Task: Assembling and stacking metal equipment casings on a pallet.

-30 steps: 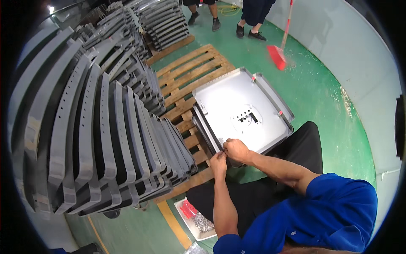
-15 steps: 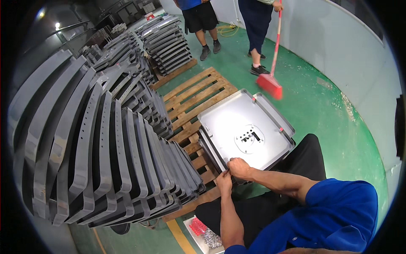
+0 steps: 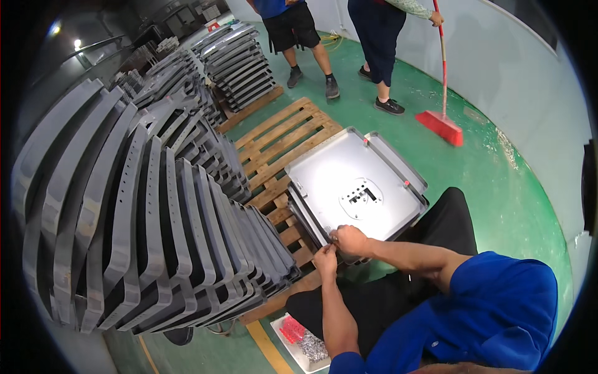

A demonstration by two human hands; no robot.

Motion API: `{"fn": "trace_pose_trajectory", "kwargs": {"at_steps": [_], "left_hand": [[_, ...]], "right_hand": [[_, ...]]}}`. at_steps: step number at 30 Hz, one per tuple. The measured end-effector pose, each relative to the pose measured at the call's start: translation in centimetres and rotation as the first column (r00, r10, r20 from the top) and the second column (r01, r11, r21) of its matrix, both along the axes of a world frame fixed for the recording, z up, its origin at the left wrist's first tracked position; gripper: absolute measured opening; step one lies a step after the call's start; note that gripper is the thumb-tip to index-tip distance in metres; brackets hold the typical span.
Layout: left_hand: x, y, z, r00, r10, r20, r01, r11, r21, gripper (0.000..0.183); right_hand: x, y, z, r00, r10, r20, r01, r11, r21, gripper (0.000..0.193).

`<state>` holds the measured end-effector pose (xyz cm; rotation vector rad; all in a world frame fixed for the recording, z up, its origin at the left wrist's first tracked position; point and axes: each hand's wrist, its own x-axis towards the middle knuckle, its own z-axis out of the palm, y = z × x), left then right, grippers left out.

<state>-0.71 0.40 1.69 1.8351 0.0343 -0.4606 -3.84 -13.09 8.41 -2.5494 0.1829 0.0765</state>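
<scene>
A shallow square metal tray (image 3: pixel 317 168) lies on a stack of similar pieces in front of me, with a round cut-out pattern in its middle and two small red pieces on its far right edge. At its near left corner my two hands meet. My left hand (image 3: pixel 326 262) is closed with fingertips pinched at the rim, and my right hand (image 3: pixel 351 240) is curled closed just above it. Whatever sits between the fingers is too small and covered to make out.
Tall stacks of grey metal trays (image 3: pixel 168 230) crowd the left. A wooden pallet (image 3: pixel 280 137) lies beyond the stack. By my knee is a white box (image 3: pixel 299 355) of red pieces and small metal parts. Two people stand ahead, one holding a red broom (image 3: pixel 442 127).
The broom and the person holding it have shifted to the right, and the other person's feet have moved apart. My hands stay at the same tray corner.
</scene>
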Motion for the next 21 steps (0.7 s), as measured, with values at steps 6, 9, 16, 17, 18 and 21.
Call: {"fn": "trace_pose_trajectory", "kwargs": {"at_steps": [6,9,16,17,18,21], "left_hand": [[0.0,-0.4,1.3,0.996,-0.080,0.028,0.072,0.977,0.202,0.042],[0.1,-0.4,2.6,0.990,-0.117,0.076,0.081,0.928,0.365,0.043],[-1.3,-2.4,4.7,0.957,-0.272,0.100,0.164,0.793,0.587,0.038],[-1.2,-2.5,4.6,0.953,-0.282,0.106,0.165,0.783,0.600,0.037],[-1.4,-2.6,4.2,0.953,-0.273,0.131,0.144,0.789,0.597,0.037],[-1.6,-2.8,3.3,0.948,-0.239,0.211,0.074,0.808,0.585,0.039]], "right_hand": [[-4.7,-13.7,1.1,0.922,-0.291,0.255,0.317,0.946,-0.068,0.043],[-7.7,-19.5,3.0,0.819,-0.514,0.253,0.568,0.789,-0.235,0.040],[-11.2,-24.9,-2.5,0.857,-0.505,-0.104,0.499,0.863,-0.083,0.038],[-10.8,-24.9,-3.0,0.860,-0.498,-0.114,0.485,0.866,-0.124,0.038],[-10.8,-25.0,-3.4,0.850,-0.516,-0.108,0.503,0.854,-0.131,0.037],[-10.0,-25.2,-3.6,0.811,-0.574,-0.111,0.563,0.819,-0.112,0.034]]}}
